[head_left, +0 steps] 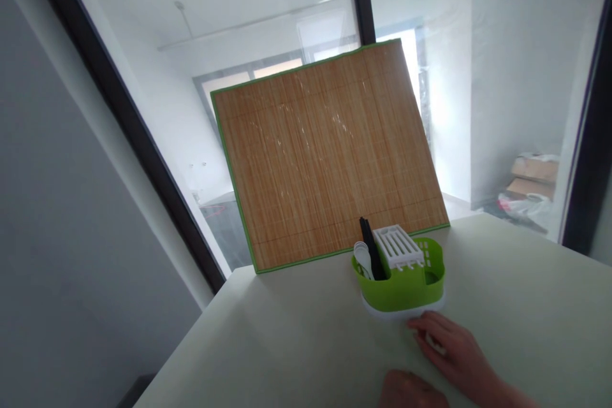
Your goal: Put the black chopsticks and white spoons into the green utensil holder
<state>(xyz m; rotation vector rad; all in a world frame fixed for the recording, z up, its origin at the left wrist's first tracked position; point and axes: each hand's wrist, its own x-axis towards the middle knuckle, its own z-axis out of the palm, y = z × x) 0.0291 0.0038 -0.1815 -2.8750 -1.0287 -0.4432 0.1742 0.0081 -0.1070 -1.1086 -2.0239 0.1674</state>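
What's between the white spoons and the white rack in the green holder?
Black sticks are between the spoons and the rack, in the head view.

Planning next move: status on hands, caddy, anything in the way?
Right hand near front of green caddy, contact unclear; left hand partly out of frame. Caddy upright, holding black sticks, white spoons, white slotted rack. Brown mat behind, not blocking.

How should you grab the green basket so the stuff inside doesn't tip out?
Probably by its rounded ends: right hand from the right, left hand from the left. The green basket stands upright and is wide from side to side, so a hold at both ends should keep it level. From above looks worse, since the white rack and black utensils stick up.
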